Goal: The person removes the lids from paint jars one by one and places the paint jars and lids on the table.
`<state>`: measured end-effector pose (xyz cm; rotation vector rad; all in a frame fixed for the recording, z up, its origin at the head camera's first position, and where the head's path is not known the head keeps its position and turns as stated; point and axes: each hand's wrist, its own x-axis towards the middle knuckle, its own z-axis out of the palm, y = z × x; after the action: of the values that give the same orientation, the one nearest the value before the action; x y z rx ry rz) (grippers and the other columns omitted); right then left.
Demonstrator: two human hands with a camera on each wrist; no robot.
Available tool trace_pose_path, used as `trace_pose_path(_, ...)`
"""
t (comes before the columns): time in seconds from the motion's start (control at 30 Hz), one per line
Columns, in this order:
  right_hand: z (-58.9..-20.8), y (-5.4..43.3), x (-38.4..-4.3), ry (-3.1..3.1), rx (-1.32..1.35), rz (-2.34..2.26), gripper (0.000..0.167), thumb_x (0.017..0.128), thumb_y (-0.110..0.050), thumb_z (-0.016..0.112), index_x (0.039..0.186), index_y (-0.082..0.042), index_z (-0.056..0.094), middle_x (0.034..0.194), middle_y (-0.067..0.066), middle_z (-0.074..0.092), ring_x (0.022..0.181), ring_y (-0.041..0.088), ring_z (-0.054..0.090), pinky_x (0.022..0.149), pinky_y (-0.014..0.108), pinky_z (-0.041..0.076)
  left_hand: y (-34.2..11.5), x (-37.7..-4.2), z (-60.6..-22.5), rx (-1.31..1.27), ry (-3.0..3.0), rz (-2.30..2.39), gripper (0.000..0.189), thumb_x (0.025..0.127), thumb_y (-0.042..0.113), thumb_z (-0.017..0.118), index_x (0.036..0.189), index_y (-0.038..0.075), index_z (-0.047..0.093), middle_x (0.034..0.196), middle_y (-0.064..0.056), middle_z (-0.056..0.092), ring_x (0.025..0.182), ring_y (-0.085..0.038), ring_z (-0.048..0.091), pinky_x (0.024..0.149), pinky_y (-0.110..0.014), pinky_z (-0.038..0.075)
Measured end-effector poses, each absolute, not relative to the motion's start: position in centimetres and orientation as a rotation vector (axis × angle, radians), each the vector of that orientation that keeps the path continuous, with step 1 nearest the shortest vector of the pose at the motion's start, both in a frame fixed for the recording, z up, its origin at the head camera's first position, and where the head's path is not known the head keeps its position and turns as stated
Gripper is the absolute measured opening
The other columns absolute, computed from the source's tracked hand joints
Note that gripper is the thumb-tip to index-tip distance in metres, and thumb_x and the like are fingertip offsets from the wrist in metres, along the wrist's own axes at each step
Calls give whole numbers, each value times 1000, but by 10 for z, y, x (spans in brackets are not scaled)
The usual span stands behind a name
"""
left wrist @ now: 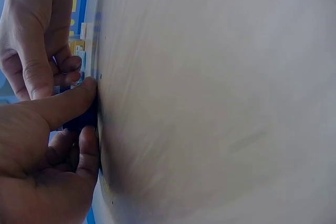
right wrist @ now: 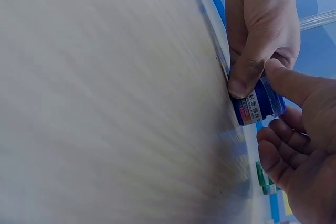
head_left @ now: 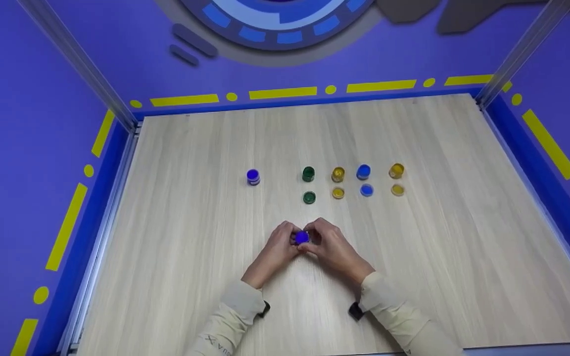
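Between both hands, close to the near part of the table, is a small blue-violet paint jar [head_left: 302,238]. My left hand [head_left: 280,245] grips its body from the left. In the right wrist view the jar's printed label [right wrist: 251,108] shows beside the left thumb, and the base is at the tabletop. My right hand [head_left: 333,247] pinches the lid [right wrist: 273,98] at the jar's top with thumb and index finger, its other fingers loosely curled. The lid appears to be on the jar; how tightly cannot be seen. The left wrist view shows the jar mostly hidden behind the left thumb.
Farther back on the wooden table [head_left: 191,222] stands another violet jar [head_left: 253,177]. To its right, a green jar [head_left: 308,173], a dark yellow jar [head_left: 338,174], a blue jar [head_left: 363,171] and a yellow jar [head_left: 397,170] stand open, each with its lid in front.
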<state>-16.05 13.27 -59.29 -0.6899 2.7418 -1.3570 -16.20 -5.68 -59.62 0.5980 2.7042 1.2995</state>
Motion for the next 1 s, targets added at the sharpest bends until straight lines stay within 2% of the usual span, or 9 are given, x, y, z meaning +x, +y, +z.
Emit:
trace_pose_path(0.17, -589, 132, -163, 2723, -715, -1300, 29, 89, -22, 83, 110, -8, 69, 100, -3, 60, 89, 20, 59, 78, 30, 50, -57, -162, -597, 616, 2707, 1299, 30, 84, 2, 82, 106, -1, 62, 99, -7, 59, 94, -22, 55, 85, -36, 48)
trace_pose_path(0.4, -586, 135, -165, 2731, -834, -1198, 27, 91, -16, 81, 114, -7, 71, 107, 0, 65, 93, 12, 62, 82, 31, 55, -57, -162, -596, 658, 2740, 1273, 28, 82, -1, 79, 103, 0, 60, 97, -6, 58, 92, -21, 54, 84, -36, 48)
trace_pose_path(0.6, -584, 136, -167, 2738, -921, -1083, 34, 91, -14, 77, 124, -9, 71, 117, 0, 65, 107, 12, 62, 95, 36, 53, -58, -162, -595, 628, 2719, 1247, 29, 85, 5, 81, 103, 1, 59, 99, -6, 57, 92, -18, 51, 84, -35, 47)
trace_pose_path(0.8, -583, 139, -167, 2701, -902, -1041, 42, 91, -13, 71, 133, -14, 69, 117, -1, 58, 103, 12, 56, 92, 36, 52, -57, -163, -593, 593, 2704, 1231, 30, 87, 9, 82, 104, 2, 59, 100, -5, 57, 93, -19, 52, 85, -36, 48)
trace_pose_path(1.0, -586, 143, -165, 2698, -858, -1122, 55, 92, -16, 76, 143, -8, 57, 123, 8, 59, 103, 17, 59, 93, 41, 53, -55, -164, -592, 533, 2677, 1222, 32, 87, 11, 83, 105, 1, 59, 103, -6, 58, 95, -19, 54, 87, -37, 49)
